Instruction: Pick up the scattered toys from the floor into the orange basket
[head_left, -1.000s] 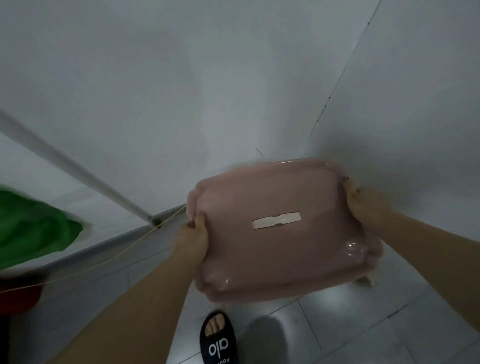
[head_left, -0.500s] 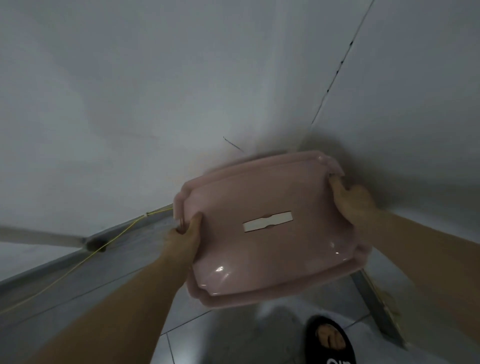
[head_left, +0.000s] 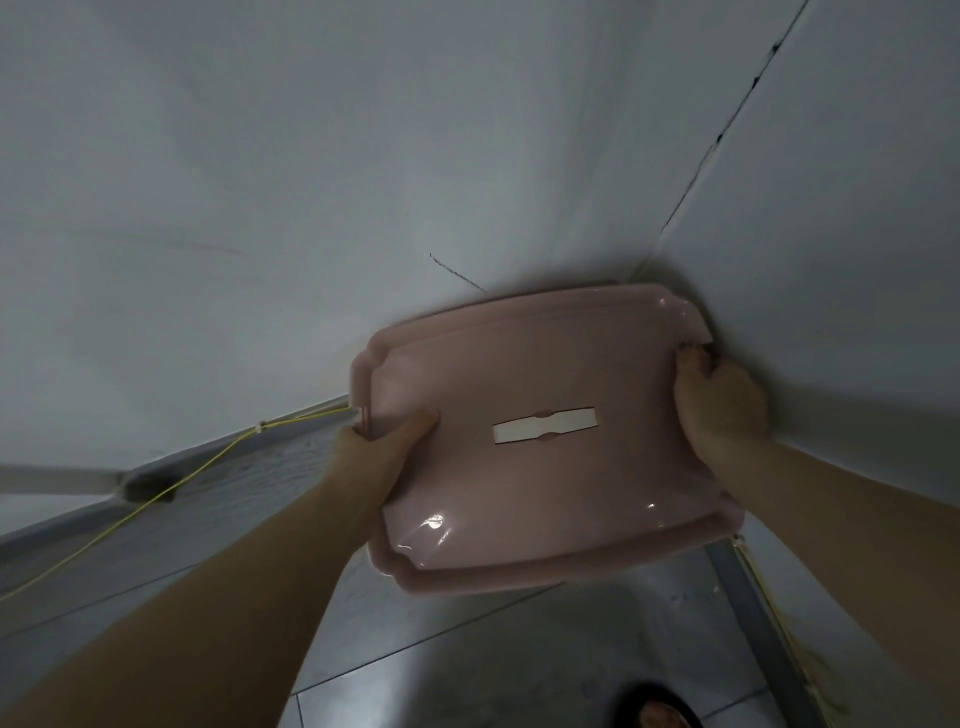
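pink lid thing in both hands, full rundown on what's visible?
The pink lid looks like glossy plastic, rounded-rectangular with notched corners, a raised rim and a pale slot-shaped strip at centre. It is held in the air, tilted, near the wall corner. The left hand grips its left edge, the right hand its right edge.

Tub in my hands: pink tub (head_left: 545, 483), smooth glossy plastic, bright glints near its lower edge.
Label: white strip (head_left: 544, 425) on the tub's middle, flat and matt, paper-like.
Walls: white wall (head_left: 260, 208), matt painted finish, thin dark cracks.
Floor: grey floor tiles (head_left: 467, 665), smooth with a dull sheen.
Cord: thin yellow string (head_left: 156, 499) along the skirting.
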